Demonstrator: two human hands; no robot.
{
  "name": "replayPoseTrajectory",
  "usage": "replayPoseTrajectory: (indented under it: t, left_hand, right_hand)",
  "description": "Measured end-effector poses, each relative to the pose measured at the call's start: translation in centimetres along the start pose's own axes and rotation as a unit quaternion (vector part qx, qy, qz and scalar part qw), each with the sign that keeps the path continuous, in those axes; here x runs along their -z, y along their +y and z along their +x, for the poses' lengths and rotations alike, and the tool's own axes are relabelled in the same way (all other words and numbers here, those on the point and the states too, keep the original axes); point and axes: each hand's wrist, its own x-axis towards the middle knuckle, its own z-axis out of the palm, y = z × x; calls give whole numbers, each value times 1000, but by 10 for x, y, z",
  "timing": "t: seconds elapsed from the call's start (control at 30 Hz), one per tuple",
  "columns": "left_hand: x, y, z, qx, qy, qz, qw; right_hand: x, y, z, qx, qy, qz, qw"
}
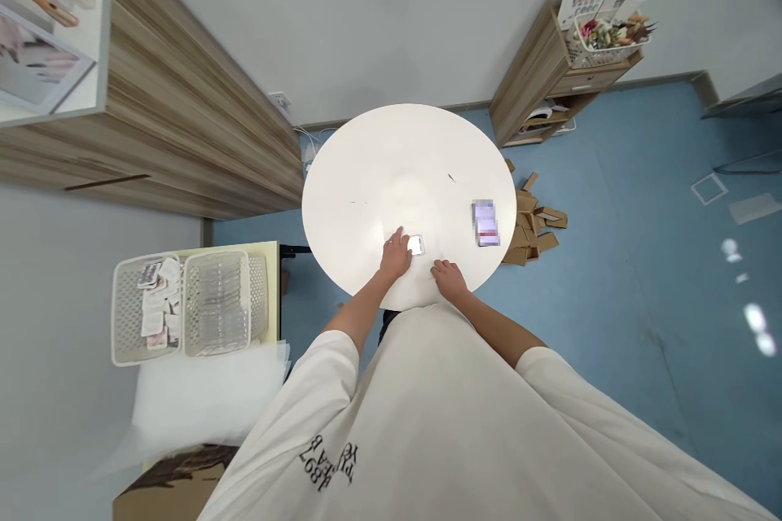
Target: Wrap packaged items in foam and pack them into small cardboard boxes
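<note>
A small clear-edged, flat rectangular piece with a white middle (416, 245) lies near the front of the white oval table (391, 146). My left hand (397, 254) rests at its left edge, index finger stretched forward and the nearest fingers touching the rim. To the right of the piece, my right hand (449, 278) lies on the table near its front edge, fingers slightly bent and apart from the piece. Nothing shows in that hand. Farther right on the tabletop is a phone (486, 223) with its lit screen blurred out.
Left of me, a white basket of small cards (131, 317) stands beside a basket of clear plastic cases (217, 305). Clear plastic sheets (201, 391) lie nearby. Flattened cardboard pieces (529, 232) are on the floor at right. A wooden cabinet (538, 73) stands behind them.
</note>
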Motion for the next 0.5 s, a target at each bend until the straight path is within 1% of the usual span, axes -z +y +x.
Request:
replayPoseTrajectory:
  t: [0.1,0.2,0.27,0.37,0.43,0.5]
  left_hand:
    - [3,-12,-10,42,13,-19,999]
    - [6,-26,-19,65,13,-33,997]
    - [9,-34,-23,77,11,-42,996]
    - [16,-40,-24,84,14,-58,995]
    - [21,-40,-23,87,21,-69,994]
    - [26,-37,-20,90,32,-80,992]
  right_hand:
    - [4,0,2,10,-11,-3,1000]
    - [15,1,7,-3,-17,25,1000]
    - [26,3,12,-15,-13,68,998]
    - [48,10,26,-10,-8,146,989]
    - [62,16,40,-18,-9,188,982]
    - [73,21,55,-44,-26,222,974]
